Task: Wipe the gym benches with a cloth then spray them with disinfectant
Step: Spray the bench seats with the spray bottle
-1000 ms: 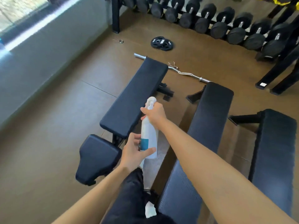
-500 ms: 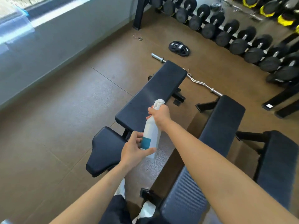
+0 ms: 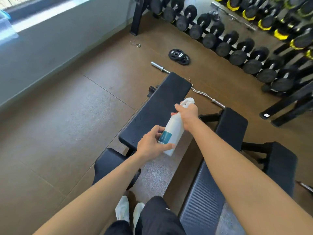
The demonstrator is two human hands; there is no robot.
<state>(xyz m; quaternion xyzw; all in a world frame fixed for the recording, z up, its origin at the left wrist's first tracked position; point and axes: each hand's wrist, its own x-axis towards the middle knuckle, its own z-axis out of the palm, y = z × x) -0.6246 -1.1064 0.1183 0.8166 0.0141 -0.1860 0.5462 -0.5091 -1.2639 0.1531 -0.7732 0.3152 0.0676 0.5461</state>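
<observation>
The spraying step looks to be in hand. The bottle (image 3: 172, 131) is held tilted above the near end of the left bench (image 3: 157, 106), with two more benches (image 3: 232, 126) to its right. The right hand (image 3: 188, 114) is closed round the bottle's neck under the trigger head. The left hand (image 3: 150, 145) grips its lower body at the teal label. No cloth shows. Next, the nozzle likely needs aiming at the pad, with a finger on the trigger.

A single wide-angle, head-worn camera looks forward and steeply down, close above a black bench (image 3: 157, 112) and brown floor (image 3: 67, 133); the far dumbbell rack (image 3: 223, 46) appears slightly blurred.
</observation>
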